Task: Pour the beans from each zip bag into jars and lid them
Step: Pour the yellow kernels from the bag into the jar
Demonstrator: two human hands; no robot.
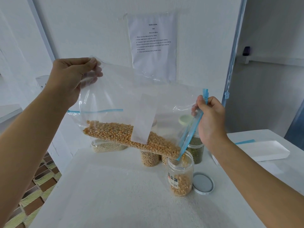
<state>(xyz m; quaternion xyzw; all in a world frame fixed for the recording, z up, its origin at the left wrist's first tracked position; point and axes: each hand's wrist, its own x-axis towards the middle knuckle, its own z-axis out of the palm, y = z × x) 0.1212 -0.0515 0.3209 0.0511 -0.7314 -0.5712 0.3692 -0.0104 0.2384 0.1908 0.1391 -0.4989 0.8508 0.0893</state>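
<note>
My left hand (74,76) has a pinching grip on the bag (123,96) at its raised corner. My right hand (210,119) pinches the zip edge above the jar (180,176). Corn (131,137) runs from the low corner into the jar. If I tip steeper, I'd expect the heap to surge past the mouth onto the tabletop (115,195).

I see a clear zip bag (128,99) with a blue zip strip held up in the air. It is tilted so that its open lower corner hangs just over the mouth of the jar (180,176). Yellow kernels (125,135) lie heaped along its lower edge. The clear jar stands upright on the surface, partly filled with kernels, with a barcode label. Its lid (203,183) lies flat just beside it.
</note>
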